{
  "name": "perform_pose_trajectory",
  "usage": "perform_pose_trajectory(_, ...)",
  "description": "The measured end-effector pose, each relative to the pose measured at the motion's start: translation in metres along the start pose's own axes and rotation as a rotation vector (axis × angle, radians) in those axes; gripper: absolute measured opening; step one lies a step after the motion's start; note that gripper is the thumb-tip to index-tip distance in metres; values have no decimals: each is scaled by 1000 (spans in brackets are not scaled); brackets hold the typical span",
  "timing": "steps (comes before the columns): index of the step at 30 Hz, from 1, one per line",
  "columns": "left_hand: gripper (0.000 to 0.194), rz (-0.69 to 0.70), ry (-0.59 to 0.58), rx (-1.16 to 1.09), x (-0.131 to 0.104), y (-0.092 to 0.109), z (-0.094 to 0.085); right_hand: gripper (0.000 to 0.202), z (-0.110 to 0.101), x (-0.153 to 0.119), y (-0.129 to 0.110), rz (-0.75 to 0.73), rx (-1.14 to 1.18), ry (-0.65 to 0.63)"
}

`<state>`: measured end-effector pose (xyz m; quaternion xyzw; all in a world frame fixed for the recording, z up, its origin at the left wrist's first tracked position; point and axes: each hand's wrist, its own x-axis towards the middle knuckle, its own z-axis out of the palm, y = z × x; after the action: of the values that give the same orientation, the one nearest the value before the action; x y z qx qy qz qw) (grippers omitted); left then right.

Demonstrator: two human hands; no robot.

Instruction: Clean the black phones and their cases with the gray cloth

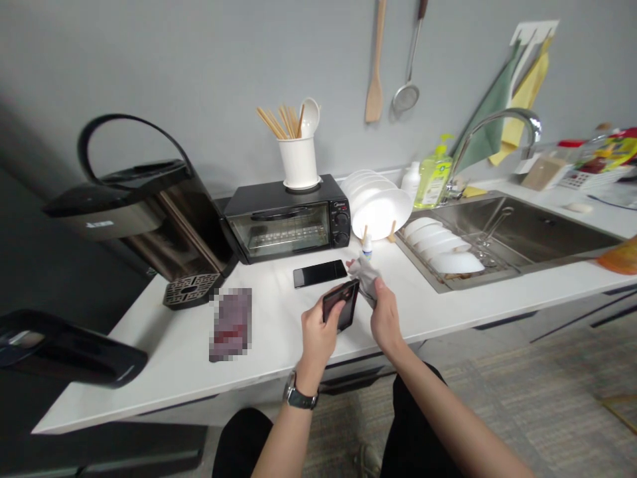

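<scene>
My left hand [318,335], with a watch on its wrist, is wrapped round a dark phone [347,312], tilted above the counter's front part. Just right of it, my right hand [385,318] grips a crumpled grey cloth [366,279] close to the phone's upper edge. Another black phone [320,273] lies flat on the white counter [279,318], in front of the toaster oven. A small white bottle [367,245] stands behind the cloth. To the left, a pixelated purplish item [233,325] lies on the counter.
A black toaster oven [288,222] carries a white utensil pot [300,162]. Left stands a dark drink machine [149,219]; a black object [74,348] juts in at the lower left. White plates [381,212] stand right of the oven, beside the sink [537,232] with stacked bowls [442,249].
</scene>
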<state>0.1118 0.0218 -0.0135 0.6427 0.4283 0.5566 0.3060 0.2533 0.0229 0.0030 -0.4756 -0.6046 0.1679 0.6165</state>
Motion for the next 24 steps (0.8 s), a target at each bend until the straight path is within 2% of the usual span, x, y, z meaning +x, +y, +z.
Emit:
perform_pose_trajectory(3,27,56,-79,-137,-5,-7,7,56,-4,11,-23,-118,34,-67)
perform_pose_trajectory(6,30,4,-141,-248,-2,-9,12,53,-3,17,-30,-251,-86,-107)
perform_pose_trajectory(9,39,-30,-232,-204,6,-9,13,48,-1,20,-35,-311,-278,-63)
perform_pose_trajectory(11,32,-17,-288,-115,11,-11,14,45,2,18,-43,-336,-375,-88)
perform_pose_trajectory(13,28,-51,-253,12,10,-16,14,42,9,12,-50,-406,-404,-183)
perform_pose_trajectory(15,31,-130,-129,129,3,-21,13,38,18,2,-52,-528,-410,-305)
perform_pose_trajectory(17,46,-181,-57,172,-10,-22,8,36,26,-9,-45,-641,-460,-387)
perform_pose_trajectory(19,57,-224,-2,209,-21,-19,2,39,30,-18,-33,-697,-526,-392)
perform_pose_trajectory(21,57,-188,-38,182,-25,-14,-2,43,28,-22,-25,-704,-539,-367)
perform_pose_trajectory(24,44,-46,-198,54,-13,-6,0,45,16,-19,-27,-713,-428,-295)
